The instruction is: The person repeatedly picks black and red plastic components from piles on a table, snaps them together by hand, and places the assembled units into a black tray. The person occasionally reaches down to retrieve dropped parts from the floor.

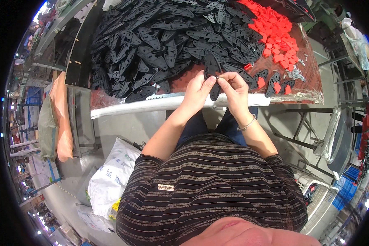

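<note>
Between my hands, over the table's near edge, is a long black plastic part (212, 65) with pointed ends, held roughly upright. My left hand (198, 91) is closed on it, the thumb pressing near its middle. My right hand (235, 91) is closed in a pinch against the same spot; whatever sits between those fingertips is too small to make out. Just to the right, several similar black parts (272, 85) lie in a row, with red pieces on them. A lone red piece (248, 66) rests beyond my right hand.
A large heap of black plastic parts (160, 37) covers the table's left and middle. Red pieces (276, 35) are piled at the far right, beside small metal parts (296, 74). White padding (131, 107) lines the front edge. A white sack (112, 172) stands on the floor at left.
</note>
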Available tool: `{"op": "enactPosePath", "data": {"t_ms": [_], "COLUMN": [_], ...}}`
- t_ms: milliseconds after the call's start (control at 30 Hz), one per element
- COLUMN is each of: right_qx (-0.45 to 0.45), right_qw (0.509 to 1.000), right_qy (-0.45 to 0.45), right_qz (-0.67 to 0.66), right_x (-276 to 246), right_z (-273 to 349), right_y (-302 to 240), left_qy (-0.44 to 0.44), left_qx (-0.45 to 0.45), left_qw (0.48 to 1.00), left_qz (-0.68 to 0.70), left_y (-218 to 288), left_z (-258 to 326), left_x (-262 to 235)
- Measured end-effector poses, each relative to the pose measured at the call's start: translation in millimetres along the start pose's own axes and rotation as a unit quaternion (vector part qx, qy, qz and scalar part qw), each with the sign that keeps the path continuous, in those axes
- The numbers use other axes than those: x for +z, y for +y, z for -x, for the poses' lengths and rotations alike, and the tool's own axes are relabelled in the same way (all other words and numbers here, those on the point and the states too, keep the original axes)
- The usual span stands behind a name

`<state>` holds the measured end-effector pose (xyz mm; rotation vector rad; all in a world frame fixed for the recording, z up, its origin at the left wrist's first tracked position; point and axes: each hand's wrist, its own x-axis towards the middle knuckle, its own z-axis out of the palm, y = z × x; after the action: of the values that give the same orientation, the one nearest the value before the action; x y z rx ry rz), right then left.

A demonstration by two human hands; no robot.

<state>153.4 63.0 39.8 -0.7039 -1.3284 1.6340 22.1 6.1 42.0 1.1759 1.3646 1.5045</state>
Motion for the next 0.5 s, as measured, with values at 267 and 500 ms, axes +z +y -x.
{"op": "enactPosePath", "data": {"t_ms": [267,500], "right_qx": [0.024,-0.105], "right_qw": [0.995,0.689], "right_qy": [-0.079,0.143], "right_qz": [0.058,0.702], "right_x": [-28,-163], "right_z": [-27,-130], "right_y": [-11,-1], "left_qy": [-0.018,0.049], "left_qx": [-0.014,-0.136], "left_qw": [0.999,0.950], "left_qz": [0.026,0.276], "left_y": [-11,-9], "left_z": [-12,-10], "left_x": [0,-2]}}
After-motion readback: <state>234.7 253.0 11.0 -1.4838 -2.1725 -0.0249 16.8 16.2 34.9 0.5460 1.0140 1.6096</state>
